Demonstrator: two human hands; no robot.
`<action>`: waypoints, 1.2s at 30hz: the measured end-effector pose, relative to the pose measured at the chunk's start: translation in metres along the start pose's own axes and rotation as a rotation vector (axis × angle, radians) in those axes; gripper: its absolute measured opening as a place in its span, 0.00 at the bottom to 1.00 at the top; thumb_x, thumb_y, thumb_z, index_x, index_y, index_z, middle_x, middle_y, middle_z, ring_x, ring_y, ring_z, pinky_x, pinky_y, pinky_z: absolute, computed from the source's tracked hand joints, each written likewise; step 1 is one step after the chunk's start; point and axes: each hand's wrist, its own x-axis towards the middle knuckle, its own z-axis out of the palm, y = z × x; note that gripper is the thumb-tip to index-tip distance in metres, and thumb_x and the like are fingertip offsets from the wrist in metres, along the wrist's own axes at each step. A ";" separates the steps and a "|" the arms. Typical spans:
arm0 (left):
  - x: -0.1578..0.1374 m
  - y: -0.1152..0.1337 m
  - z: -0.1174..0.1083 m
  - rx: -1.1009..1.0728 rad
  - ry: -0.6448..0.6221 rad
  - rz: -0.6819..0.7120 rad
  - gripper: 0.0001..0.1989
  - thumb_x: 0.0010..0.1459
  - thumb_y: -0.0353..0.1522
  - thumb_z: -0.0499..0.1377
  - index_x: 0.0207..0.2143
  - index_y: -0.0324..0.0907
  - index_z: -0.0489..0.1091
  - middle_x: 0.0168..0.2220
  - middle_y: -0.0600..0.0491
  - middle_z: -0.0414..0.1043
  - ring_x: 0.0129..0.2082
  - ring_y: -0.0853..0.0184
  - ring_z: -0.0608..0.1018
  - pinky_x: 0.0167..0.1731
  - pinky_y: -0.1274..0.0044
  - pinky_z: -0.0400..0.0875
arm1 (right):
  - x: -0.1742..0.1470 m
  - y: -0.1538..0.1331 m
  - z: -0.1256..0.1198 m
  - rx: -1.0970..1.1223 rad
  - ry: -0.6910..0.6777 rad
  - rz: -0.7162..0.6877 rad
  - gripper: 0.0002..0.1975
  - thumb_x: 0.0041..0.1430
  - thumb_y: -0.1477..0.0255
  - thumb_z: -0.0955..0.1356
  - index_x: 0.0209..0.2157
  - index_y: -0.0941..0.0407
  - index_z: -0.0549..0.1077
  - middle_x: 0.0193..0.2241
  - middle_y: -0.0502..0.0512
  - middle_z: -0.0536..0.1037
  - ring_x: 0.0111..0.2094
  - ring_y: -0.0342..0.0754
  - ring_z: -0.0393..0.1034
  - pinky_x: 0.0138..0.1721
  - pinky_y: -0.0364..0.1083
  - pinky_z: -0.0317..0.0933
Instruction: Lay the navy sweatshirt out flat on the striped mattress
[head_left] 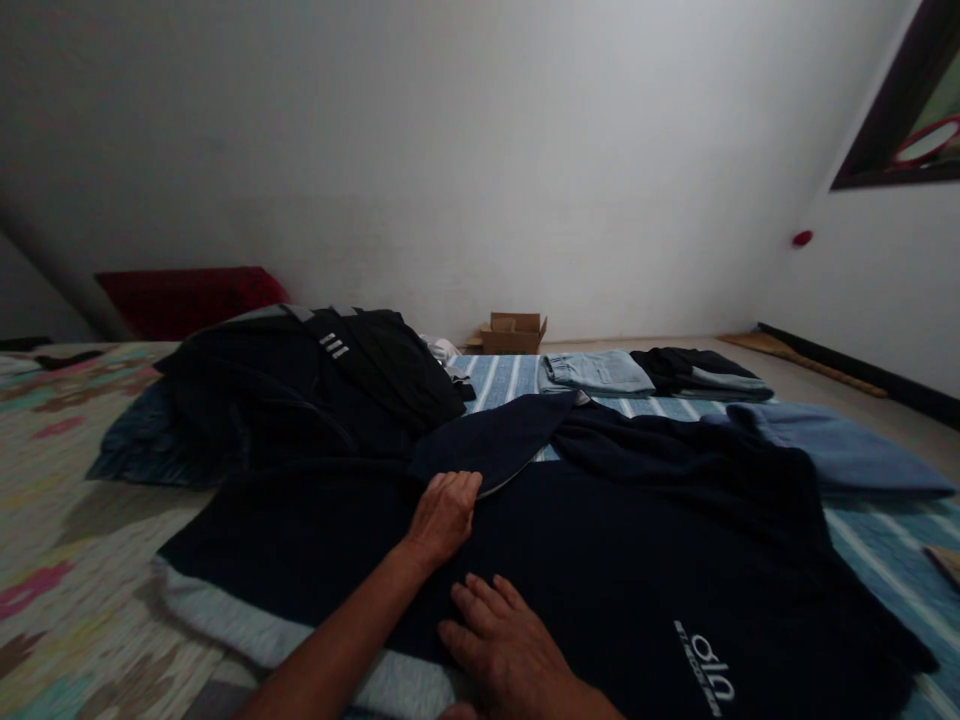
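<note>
A dark navy garment [600,560] with a small white logo [705,675] lies spread out in front of me on a striped blue sheet [892,560]. My left hand [444,515] reaches forward and pinches a folded-over edge of that garment near its upper middle. My right hand [506,650] rests flat on the garment close to me, fingers spread.
A heap of dark clothes [315,385] lies at the back left. Folded jeans [596,372], a folded dark item [701,372] and a blue folded piece [832,450] lie at the back right. A cardboard box [514,333] stands by the wall. A patterned cover [67,560] is at left.
</note>
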 end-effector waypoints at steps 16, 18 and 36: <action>0.010 0.000 -0.004 0.044 -0.108 -0.075 0.19 0.47 0.17 0.49 0.40 0.40 0.66 0.39 0.48 0.72 0.39 0.63 0.75 0.40 0.73 0.65 | 0.001 -0.001 -0.006 -0.015 -0.044 -0.007 0.32 0.58 0.51 0.61 0.58 0.56 0.59 0.62 0.65 0.53 0.63 0.58 0.41 0.60 0.60 0.37; 0.014 -0.002 -0.012 0.041 -0.095 -0.099 0.17 0.49 0.18 0.49 0.39 0.41 0.67 0.39 0.49 0.72 0.38 0.63 0.76 0.38 0.73 0.67 | 0.001 -0.001 -0.006 -0.031 -0.043 -0.012 0.32 0.58 0.51 0.61 0.58 0.56 0.59 0.62 0.65 0.54 0.63 0.59 0.41 0.60 0.60 0.38; -0.007 -0.067 -0.097 -0.105 0.438 -0.192 0.19 0.52 0.28 0.43 0.42 0.37 0.68 0.44 0.46 0.72 0.44 0.62 0.74 0.48 0.71 0.67 | -0.016 0.024 -0.035 -0.033 0.410 0.256 0.18 0.59 0.65 0.64 0.51 0.55 0.67 0.47 0.57 0.72 0.47 0.49 0.67 0.48 0.46 0.61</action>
